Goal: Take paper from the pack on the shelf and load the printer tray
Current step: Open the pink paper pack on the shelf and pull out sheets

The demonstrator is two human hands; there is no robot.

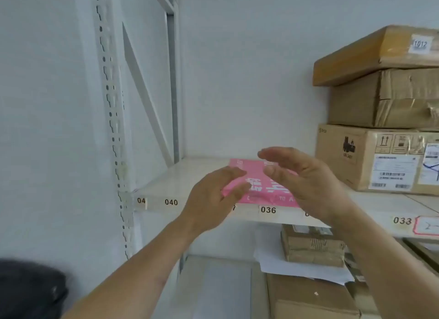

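A pink paper pack (257, 185) with white lettering lies flat on the white shelf (180, 176), close to its front edge. My left hand (213, 195) hovers at the pack's near left corner with fingers apart, holding nothing. My right hand (301, 176) is raised over the pack's right side, palm turned left and fingers spread. Whether either hand touches the pack is hard to tell. Both hands hide parts of it. No printer is in view.
Stacked cardboard boxes (384, 119) fill the shelf's right side. Number labels run along the shelf's front edge. A perforated upright post (111, 119) stands at the left. Below lie a smaller carton (313, 250), loose white sheets (304, 269) and another box (311, 299).
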